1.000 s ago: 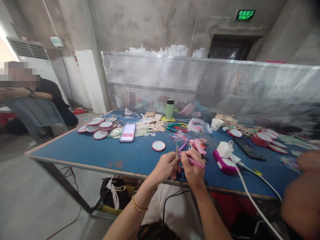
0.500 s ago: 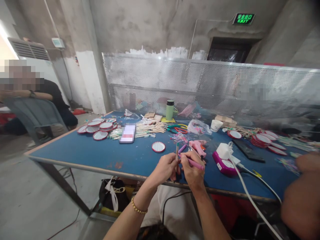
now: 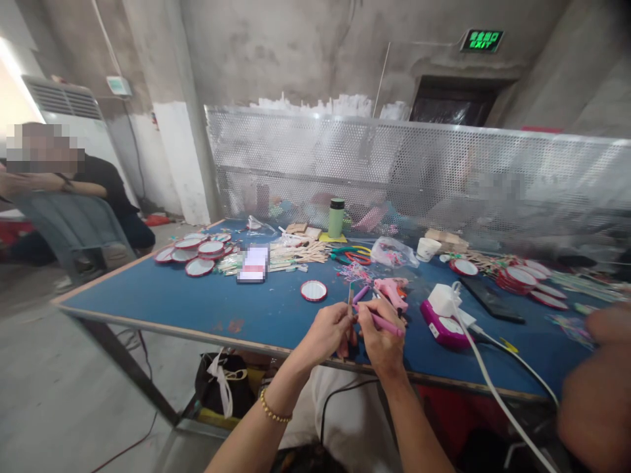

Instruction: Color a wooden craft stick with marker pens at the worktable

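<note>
My left hand (image 3: 326, 330) is closed around a thin wooden stick (image 3: 350, 297) that stands upright out of the fist, over the near edge of the blue table (image 3: 207, 309). My right hand (image 3: 377, 335) is closed on a pink pen (image 3: 387, 322), whose tip meets the stick. A small round red-rimmed mirror (image 3: 314, 290) lies on the table just beyond my left hand. A pink glue gun (image 3: 390, 289) lies just beyond my right hand.
A purple-and-white power strip (image 3: 441, 318) with a white cable sits to the right. Red-rimmed mirrors (image 3: 200, 251), wooden sticks (image 3: 296, 253), a green bottle (image 3: 336, 217), scissors and a cup lie farther back. A person sits at far left; another person's arm (image 3: 596, 401) fills the lower right.
Both hands stay together on the stick and pen; only the view has drifted slightly.
</note>
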Motion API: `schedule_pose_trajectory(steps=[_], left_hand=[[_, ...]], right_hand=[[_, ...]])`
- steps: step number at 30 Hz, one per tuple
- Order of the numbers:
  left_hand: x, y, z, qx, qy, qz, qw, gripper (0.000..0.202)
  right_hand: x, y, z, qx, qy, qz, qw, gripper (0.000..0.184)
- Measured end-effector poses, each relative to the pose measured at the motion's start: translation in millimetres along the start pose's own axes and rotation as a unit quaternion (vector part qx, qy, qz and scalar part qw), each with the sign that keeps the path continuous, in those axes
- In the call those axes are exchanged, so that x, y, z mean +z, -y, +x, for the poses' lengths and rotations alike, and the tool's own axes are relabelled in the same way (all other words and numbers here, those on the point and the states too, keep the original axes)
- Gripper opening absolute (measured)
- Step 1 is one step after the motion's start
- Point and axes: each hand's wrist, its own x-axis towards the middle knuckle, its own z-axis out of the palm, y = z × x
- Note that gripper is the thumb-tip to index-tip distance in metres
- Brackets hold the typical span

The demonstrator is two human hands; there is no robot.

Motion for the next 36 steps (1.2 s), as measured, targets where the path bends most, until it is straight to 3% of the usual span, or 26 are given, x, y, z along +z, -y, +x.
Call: schedule_pose_trajectory(steps=[4,10,36], left_hand=[[-0.2,1.4,0.2,-0.001,0.0,-0.003,1.0,0.036],[-0.6,1.2,1.0,0.0,0.009,-0.015,1.0,0.034],[0.0,-1.6,0.0,-0.008,0.003,-0.012,1.0,0.027]], right_hand=[[-0.2,-0.2,0.9,-0.008,0.004,-0.008,1.0,0.025],[-0.6,-2.0,-1.6,0.034,0.004,0.018,0.999,0.021],[-0.8,0.9,0.0,0.012,0.004,0.01,1.0,0.022]])
